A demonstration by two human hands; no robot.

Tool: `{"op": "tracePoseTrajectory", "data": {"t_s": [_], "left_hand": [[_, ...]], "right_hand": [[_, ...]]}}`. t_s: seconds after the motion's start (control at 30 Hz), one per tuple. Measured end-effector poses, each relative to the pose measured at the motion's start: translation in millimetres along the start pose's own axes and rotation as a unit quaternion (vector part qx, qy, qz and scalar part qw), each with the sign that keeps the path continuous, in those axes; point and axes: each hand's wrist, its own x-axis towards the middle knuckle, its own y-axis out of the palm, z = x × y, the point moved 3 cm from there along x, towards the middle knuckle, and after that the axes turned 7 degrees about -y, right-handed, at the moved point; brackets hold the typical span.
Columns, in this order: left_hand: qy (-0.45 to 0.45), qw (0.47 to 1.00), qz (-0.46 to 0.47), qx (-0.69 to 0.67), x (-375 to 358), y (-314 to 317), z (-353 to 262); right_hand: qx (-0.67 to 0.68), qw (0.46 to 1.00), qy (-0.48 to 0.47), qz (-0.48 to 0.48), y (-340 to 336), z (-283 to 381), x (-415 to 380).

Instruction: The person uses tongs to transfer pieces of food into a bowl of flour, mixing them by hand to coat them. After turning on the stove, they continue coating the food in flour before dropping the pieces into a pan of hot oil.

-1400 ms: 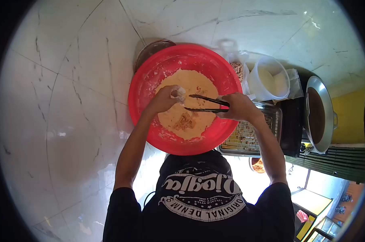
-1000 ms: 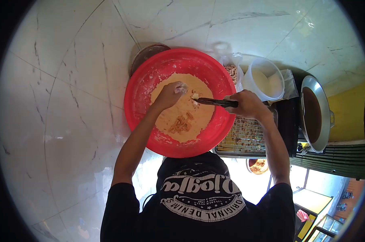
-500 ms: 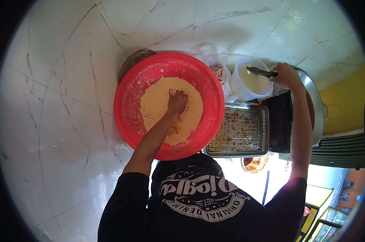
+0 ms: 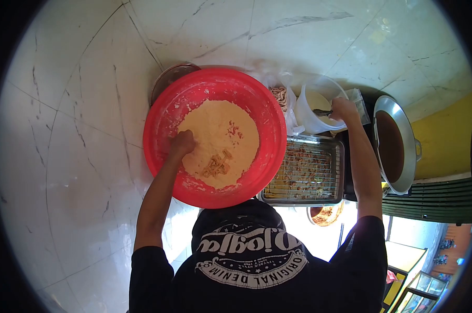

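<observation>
A red basin (image 4: 270, 112) holds pale flour (image 4: 215, 117). My left hand (image 4: 184, 142) is at the flour's left side, its fingers curled and partly sunk in it. Battered pieces (image 4: 216, 164) lie on the flour near the basin's front, and a small reddish patch (image 4: 235, 132) shows further back. My right hand (image 4: 344, 110) is closed round a pair of black-handled tongs (image 4: 322, 112). The tongs reach into a translucent white bucket (image 4: 306, 115) with pale batter (image 4: 316, 99) inside. The bucket leans toward me, and the tongs' tips are hard to make out.
In front of the bucket stands a metal tray with a wire rack (image 4: 304, 172) and crumbs. A plastic bag of pale strips (image 4: 279, 96) sits between basin and bucket. At the right is a large wok (image 4: 392, 143) of brown oil. A tiled wall (image 4: 90, 130) rises behind.
My left hand has moved left across the flour, uncovering the reddish patch. My right hand has lowered the tongs deeper into the bucket, which now tilts toward me.
</observation>
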Motion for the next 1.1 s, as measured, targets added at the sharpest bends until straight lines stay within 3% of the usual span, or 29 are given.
{"op": "tracePoseTrajectory", "data": {"t_s": [0.03, 0.1, 0.13, 0.2, 0.23, 0.33, 0.4, 0.53, 0.6, 0.7, 0.73, 0.8, 0.9, 1.1], "left_hand": [[-0.002, 1.0, 0.0, 0.0, 1.0, -0.3, 10.7], [0.034, 0.96, 0.221, -0.169, -0.3, 9.9, 21.4], [0.03, 0.96, 0.221, -0.17, -1.7, 12.1, 25.2], [0.021, 0.951, 0.11, -0.289, -0.4, 5.5, 32.5], [0.018, 0.951, 0.111, -0.289, -6.2, -1.3, 29.8], [0.012, 0.907, 0.153, -0.392, -17.7, -25.1, 14.3], [0.07, 0.878, 0.186, -0.436, -25.1, -34.9, 1.6], [0.072, 0.841, 0.186, -0.502, -31.4, -43.5, -10.0], [0.0, 0.787, 0.246, -0.566, -39.3, -50.8, -13.4], [-0.055, 0.763, 0.253, -0.593, -56.6, -71.7, -24.0], [-0.055, 0.763, 0.253, -0.593, -46.2, -58.2, -14.6], [0.109, 0.907, 0.07, -0.401, -21.5, -40.7, 0.7], [0.076, 0.92, 0.004, -0.385, -19.0, -33.3, 4.2], [0.047, 0.929, 0.023, -0.366, -24.1, -51.1, -4.0]], "right_hand": [[0.009, 1.0, 0.0, 0.002, 5.3, 1.7, 1.9], [0.016, 1.0, -0.003, 0.001, 6.9, 0.8, 4.8], [0.023, 1.0, -0.008, -0.006, 5.9, -0.6, 4.1], [0.032, 0.999, -0.014, -0.014, -0.4, -0.7, 2.8], [0.03, 1.0, -0.007, 0.002, -5.1, -0.8, -0.5], [0.025, 1.0, 0.005, 0.014, -11.9, 3.1, -7.4], [0.024, 1.0, 0.011, 0.009, -5.7, 6.0, -8.3], [0.051, 0.997, -0.018, -0.059, 5.6, 1.1, -11.9], [0.079, 0.992, -0.03, -0.089, -4.1, -5.4, -15.7], [0.125, 0.986, -0.092, -0.057, -36.5, -13.8, -33.0], [0.155, 0.981, -0.084, -0.075, -51.2, -15.5, -44.1], [0.188, 0.975, -0.072, -0.091, -68.1, -20.2, -56.8], [0.249, 0.966, -0.022, -0.061, -78.4, -29.8, -65.3], [0.206, 0.973, -0.02, -0.105, -87.6, -18.4, -85.3]]}}
